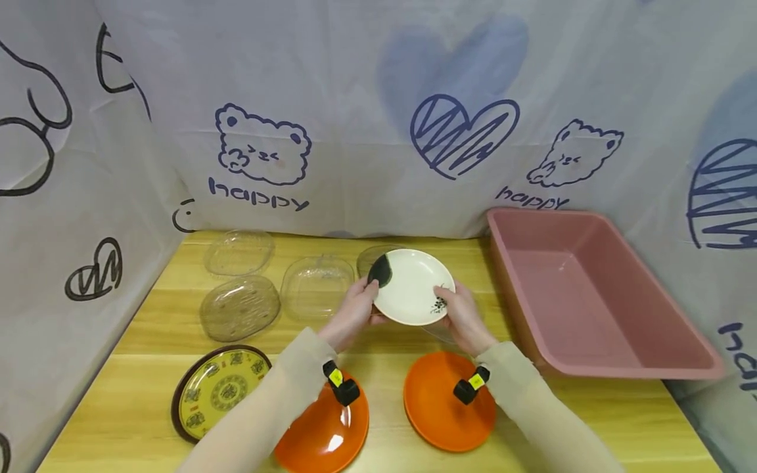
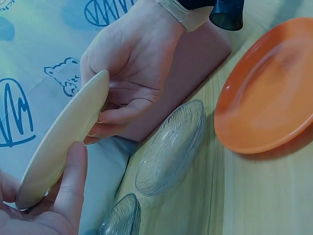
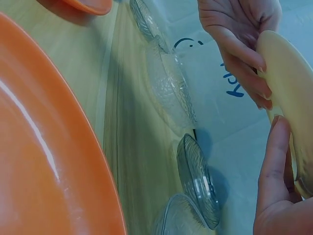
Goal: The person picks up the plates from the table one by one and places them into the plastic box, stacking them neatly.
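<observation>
A small white plate (image 1: 412,289) with a dark green patch at its left edge and a flower print at its lower right is held up between both hands in the head view. The left hand (image 1: 355,310) grips its left rim, thumb on top and fingers beneath. On the opposite rim the right hand (image 1: 464,318) pinches it the same way. Edge-on, the plate (image 2: 66,139) shows its pale underside in the left wrist view, fingers (image 2: 73,181) supporting it from below. Just under the hands, a clear glass dish (image 1: 378,253) is partly hidden by the plate.
A pink tub (image 1: 526,295) stands at the right. Several clear glass dishes (image 1: 239,309) lie at the back left. Nearer are a yellow patterned plate with a dark rim (image 1: 227,391), an orange plate (image 1: 325,427) and another orange plate (image 1: 446,414). Printed cloth (image 1: 355,164) hangs behind.
</observation>
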Demonstrator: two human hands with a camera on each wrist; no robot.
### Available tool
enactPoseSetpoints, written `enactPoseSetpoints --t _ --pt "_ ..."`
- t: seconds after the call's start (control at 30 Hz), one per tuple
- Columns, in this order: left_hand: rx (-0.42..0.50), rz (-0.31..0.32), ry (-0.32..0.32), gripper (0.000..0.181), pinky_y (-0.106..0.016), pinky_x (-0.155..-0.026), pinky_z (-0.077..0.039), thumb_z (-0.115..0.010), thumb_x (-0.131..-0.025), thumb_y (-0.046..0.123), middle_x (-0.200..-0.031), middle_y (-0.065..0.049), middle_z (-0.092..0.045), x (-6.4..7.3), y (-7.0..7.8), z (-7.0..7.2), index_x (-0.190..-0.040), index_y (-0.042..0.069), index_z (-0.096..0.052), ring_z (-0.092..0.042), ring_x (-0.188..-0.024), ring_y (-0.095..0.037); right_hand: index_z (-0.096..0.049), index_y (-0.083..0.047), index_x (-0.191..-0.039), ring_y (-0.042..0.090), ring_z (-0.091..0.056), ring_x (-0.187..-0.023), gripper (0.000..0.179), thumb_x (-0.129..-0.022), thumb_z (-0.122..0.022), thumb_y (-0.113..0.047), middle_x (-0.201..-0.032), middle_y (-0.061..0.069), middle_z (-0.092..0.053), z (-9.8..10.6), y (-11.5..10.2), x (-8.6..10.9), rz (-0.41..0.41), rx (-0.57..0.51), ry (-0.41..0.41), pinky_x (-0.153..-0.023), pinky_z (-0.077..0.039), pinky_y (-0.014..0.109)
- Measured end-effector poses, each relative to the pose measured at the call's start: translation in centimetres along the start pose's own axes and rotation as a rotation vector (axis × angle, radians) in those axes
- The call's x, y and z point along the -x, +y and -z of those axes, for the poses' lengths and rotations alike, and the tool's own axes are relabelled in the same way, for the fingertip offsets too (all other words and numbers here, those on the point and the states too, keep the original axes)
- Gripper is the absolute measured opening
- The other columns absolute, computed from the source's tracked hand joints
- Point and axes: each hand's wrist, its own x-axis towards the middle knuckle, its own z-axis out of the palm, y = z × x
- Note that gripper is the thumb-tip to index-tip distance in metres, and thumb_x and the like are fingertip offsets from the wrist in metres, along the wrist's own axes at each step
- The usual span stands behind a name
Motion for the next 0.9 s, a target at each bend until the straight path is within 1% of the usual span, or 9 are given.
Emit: enactPoseSetpoints --t 0.07,0.23,0.33,0.47,0.57,0.63,0.73,0.83,0.9 --pt "0.002 0.0 0.002 0.044 -0.023 -0.069 -0.058 -0.031 -0.111 0.021 -0.111 -0.02 -0.068 0.0 0.0 0.0 -0.147 0.0 -0.043 -0.067 -0.078 -0.01 -0.033 0.0 -0.154 0.005 -0.07 -0.074 0.05 -0.106 -0.039 -0.014 -0.09 -0.007 -0.068 -0.1 0.0 -0.1 -0.001 0.004 0.002 -0.064 -0.061 0.023" --pt "0.004 -0.002 -0.015 0.044 -0.024 -0.069 -0.058 -0.03 -0.111 0.019 -0.11 -0.022 -0.069 0.0 0.0 0.1 -0.146 -0.002 -0.043 -0.066 -0.075 -0.01 -0.034 0.001 -0.153 0.006 -0.07 -0.071 0.05 -0.106 -0.04 -0.013 -0.086 -0.007 -0.068 -0.1 0.0 0.0 -0.005 -0.004 0.02 -0.061 -0.061 0.023" --pt "0.01 0.004 -0.03 0.044 -0.026 -0.073 -0.06 -0.03 -0.111 0.02 -0.113 -0.024 -0.068 0.0 0.0 0.0 -0.147 -0.002 -0.042 -0.067 -0.076 -0.01 -0.034 0.002 -0.153 0.006 -0.07 -0.071 0.05 -0.105 -0.04 -0.012 -0.086 -0.007 -0.067 -0.1 0.0 0.1 -0.005 -0.014 0.031 -0.062 -0.061 0.023" --pt "0.003 0.006 -0.041 0.044 -0.034 -0.081 -0.062 -0.031 -0.111 0.021 -0.113 -0.023 -0.069 0.0 0.1 -0.1 -0.147 -0.002 -0.043 -0.068 -0.079 -0.011 -0.034 0.003 -0.153 0.005 -0.07 -0.071 0.05 -0.106 -0.039 -0.012 -0.086 -0.007 -0.067 0.2 -0.2 0.2 0.002 -0.015 0.034 -0.062 -0.06 0.022" --pt "-0.026 0.002 -0.052 0.044 -0.041 -0.088 -0.062 -0.032 -0.111 0.022 -0.112 -0.023 -0.069 0.0 0.1 -0.1 -0.145 -0.002 -0.044 -0.069 -0.081 -0.013 -0.033 0.004 -0.153 0.005 -0.07 -0.071 0.05 -0.106 -0.039 -0.013 -0.085 -0.008 -0.068 0.4 -0.4 0.5 0.001 -0.01 0.034 -0.063 -0.06 0.022" --pt "-0.047 0.007 -0.066 0.044 -0.044 -0.092 -0.061 -0.033 -0.111 0.023 -0.113 -0.021 -0.069 0.0 0.2 -0.1 -0.145 0.001 -0.046 -0.07 -0.084 -0.014 -0.031 0.004 -0.153 0.005 -0.07 -0.072 0.05 -0.107 -0.038 -0.013 -0.085 -0.008 -0.068 0.6 -0.6 0.7 -0.001 -0.01 0.03 -0.063 -0.061 0.021" --pt "-0.084 -0.009 -0.095 0.044 -0.047 -0.095 -0.059 -0.033 -0.111 0.027 -0.113 -0.02 -0.068 -0.2 0.2 -0.2 -0.143 0.002 -0.048 -0.072 -0.09 -0.021 -0.029 0.004 -0.154 0.003 -0.07 -0.073 0.05 -0.107 -0.036 -0.013 -0.086 -0.009 -0.067 1.1 -1.1 1.0 -0.004 -0.023 0.032 -0.064 -0.06 0.021" --pt "-0.092 -0.031 -0.115 0.044 -0.045 -0.094 -0.06 -0.031 -0.111 0.03 -0.112 -0.017 -0.066 -0.4 0.3 -0.5 -0.141 0.003 -0.05 -0.071 -0.099 -0.033 -0.026 0.005 -0.155 0.001 -0.068 -0.076 0.051 -0.107 -0.035 -0.013 -0.088 -0.01 -0.065 1.7 -1.6 1.2 0.001 -0.046 0.035 -0.068 -0.059 0.018" --pt "-0.095 -0.054 -0.117 0.044 -0.042 -0.091 -0.062 -0.03 -0.112 0.031 -0.113 -0.018 -0.064 -0.6 0.4 -0.8 -0.137 0.002 -0.051 -0.069 -0.105 -0.039 -0.026 0.006 -0.154 0.001 -0.067 -0.076 0.051 -0.107 -0.035 -0.012 -0.087 -0.011 -0.065 2.2 -2.1 1.3 0.01 -0.053 0.049 -0.068 -0.058 0.017"
